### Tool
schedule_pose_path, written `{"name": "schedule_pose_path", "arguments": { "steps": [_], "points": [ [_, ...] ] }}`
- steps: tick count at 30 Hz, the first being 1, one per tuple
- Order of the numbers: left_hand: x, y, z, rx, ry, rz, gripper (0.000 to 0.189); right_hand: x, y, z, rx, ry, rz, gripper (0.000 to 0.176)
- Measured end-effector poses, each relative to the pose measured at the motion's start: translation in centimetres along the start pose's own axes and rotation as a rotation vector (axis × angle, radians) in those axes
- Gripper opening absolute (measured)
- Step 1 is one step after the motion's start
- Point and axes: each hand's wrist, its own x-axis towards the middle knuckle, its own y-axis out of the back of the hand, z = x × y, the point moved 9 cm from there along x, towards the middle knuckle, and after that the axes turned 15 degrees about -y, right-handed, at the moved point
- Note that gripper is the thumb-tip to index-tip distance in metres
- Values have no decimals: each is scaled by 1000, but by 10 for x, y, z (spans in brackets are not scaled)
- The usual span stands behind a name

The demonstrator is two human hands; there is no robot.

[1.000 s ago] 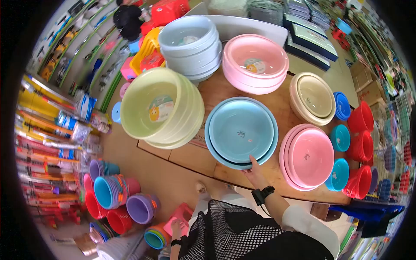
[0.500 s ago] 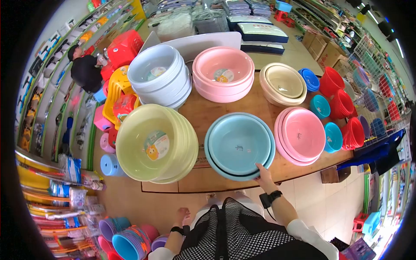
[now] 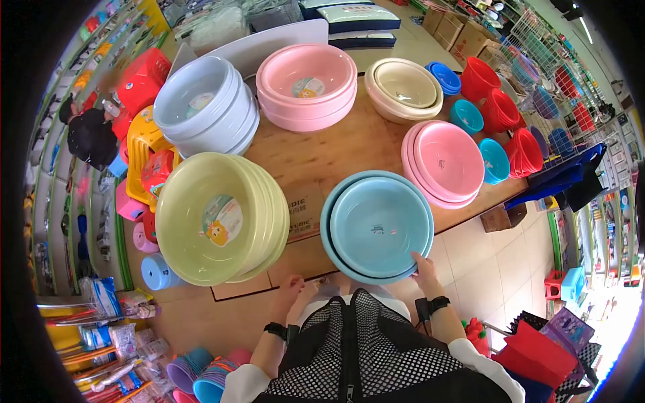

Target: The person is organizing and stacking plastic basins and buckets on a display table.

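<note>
Right hand: the right hand [image 3: 424, 269] has its fingers close together. The tips are on the near right rim of the blue bowls [image 3: 373, 225]. I cannot tell if the thumb goes under the rim.
Left hand: the left hand [image 3: 292, 292] is loose, with its fingers a little bent, and it holds nothing. It is by the near edge of the table [image 3: 336, 151], close to the yellow bowls [image 3: 215, 218] but not touching them.
Blue bowls: a stack, one bowl inside the other, tipped up toward the person. It sits in the middle of the near side of the table.
Yellow bowls: a big stack just left of the blue bowls (a sticker with a cartoon is inside the top one). It is tipped up too and leans out over the near left edge.
Cardboard: a flat brown cardboard sheet [image 3: 304, 216] lies on the table between the yellow and blue stacks.
Far side: a stack of white bowls [image 3: 201, 104] is at the far left. A stack of deep pink bowls [image 3: 306, 77] is in the far middle, and cream bowls [image 3: 406, 87] are to its right.
Right side: flat pink bowls [image 3: 447, 161] lean just right of the blue bowls. Past them come small blue bowls [image 3: 494, 161] and then red buckets [image 3: 524, 151].
Wrists: each wrist has a black watch; the right one is the right watch [image 3: 430, 305].
Someone else: a person in black [image 3: 87, 138] is far off on the left, by the shelves.
</note>
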Motion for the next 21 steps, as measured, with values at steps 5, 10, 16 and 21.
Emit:
{"name": "schedule_pose_path", "arguments": {
  "steps": [5, 10, 16, 21],
  "points": [
    [34, -31, 20, 57, -111, 32, 22, 3, -17, -4, -122, -116, -169, 67],
    [37, -61, 36, 46, -60, 64, 21, 14, -10, 5, -41, -171, -220, 61],
    [28, -79, 34, 35, -2, 47, 25, 8, -13, -10, 27, -110, -213, 45],
    [7, -74, 27, 6, 37, 79, 28, 13, -19, -25, -28, -108, -162, 37]
  ]
}}
